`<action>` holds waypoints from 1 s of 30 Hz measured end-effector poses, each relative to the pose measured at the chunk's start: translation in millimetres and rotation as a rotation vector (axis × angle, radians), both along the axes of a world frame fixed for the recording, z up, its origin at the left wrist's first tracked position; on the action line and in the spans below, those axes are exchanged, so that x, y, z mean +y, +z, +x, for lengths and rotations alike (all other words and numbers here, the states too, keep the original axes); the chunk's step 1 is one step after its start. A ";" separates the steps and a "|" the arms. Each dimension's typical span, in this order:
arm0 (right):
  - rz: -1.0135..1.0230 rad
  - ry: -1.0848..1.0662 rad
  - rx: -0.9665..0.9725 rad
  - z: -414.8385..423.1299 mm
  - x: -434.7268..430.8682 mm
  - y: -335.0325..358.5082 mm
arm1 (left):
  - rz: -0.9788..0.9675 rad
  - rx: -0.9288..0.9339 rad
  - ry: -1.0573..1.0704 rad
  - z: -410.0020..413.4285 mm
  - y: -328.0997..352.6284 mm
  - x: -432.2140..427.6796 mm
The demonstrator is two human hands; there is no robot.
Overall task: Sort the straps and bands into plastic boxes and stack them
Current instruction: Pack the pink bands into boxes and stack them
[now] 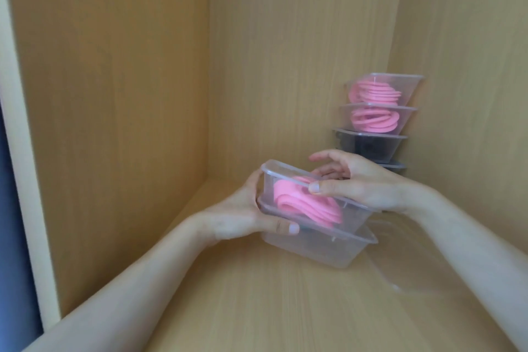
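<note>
Both hands hold two clear plastic boxes, one on the other, tilted above the wooden shelf floor. The upper box [288, 177] contains pink bands [308, 206]. The lower box [320, 248] looks see-through, with something dark near its rim. My left hand [245, 214] grips the boxes' left end, thumb on the lower box's rim. My right hand [357, 183] grips the upper box's right end, thumb along its front wall. At the back right stands a stack of boxes [377, 120]: the top two hold pink bands, those below hold dark items.
This is the inside of a light wooden cabinet: a side wall [114, 94] on the left, a back wall behind, another wall on the right. The shelf floor [257, 308] stretches toward me. The cabinet's front edge [20, 151] runs down the far left.
</note>
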State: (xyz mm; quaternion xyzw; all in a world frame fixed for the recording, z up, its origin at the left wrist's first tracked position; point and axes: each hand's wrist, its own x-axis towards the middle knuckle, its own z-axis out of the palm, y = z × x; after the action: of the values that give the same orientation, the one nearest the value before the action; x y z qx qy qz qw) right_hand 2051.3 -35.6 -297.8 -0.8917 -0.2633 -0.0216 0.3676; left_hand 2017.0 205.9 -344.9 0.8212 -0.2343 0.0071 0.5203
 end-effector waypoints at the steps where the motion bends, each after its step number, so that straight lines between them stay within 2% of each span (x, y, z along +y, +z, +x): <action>1: 0.001 -0.003 -0.006 -0.5 -0.6 2.1 | -0.023 0.008 0.007 1.1 -1.1 0.6; 5: 0.012 -0.009 -0.032 -2.0 -1.4 12.5 | -0.205 -0.018 -0.059 8.2 1.4 7.4; 11: 0.019 0.025 -0.054 -6.4 8.9 27.7 | -0.366 -0.130 -0.050 14.3 4.1 12.4; 18: 0.160 0.168 -0.164 -26.1 0.5 41.0 | -0.611 -0.085 0.006 17.8 6.5 16.0; 27: 0.191 0.070 -0.551 -27.5 13.4 25.6 | -0.706 0.040 -0.034 15.3 7.5 12.9; 30: 0.128 -0.032 -0.712 -27.6 20.6 29.3 | -0.706 0.071 0.036 16.0 7.8 10.9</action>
State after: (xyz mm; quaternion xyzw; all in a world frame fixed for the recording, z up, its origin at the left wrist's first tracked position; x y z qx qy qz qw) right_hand 2023.7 -15.0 -268.4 -0.8075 -0.3589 -0.3529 0.3074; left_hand 2033.0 216.8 -337.1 0.5945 -0.1848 0.0680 0.7796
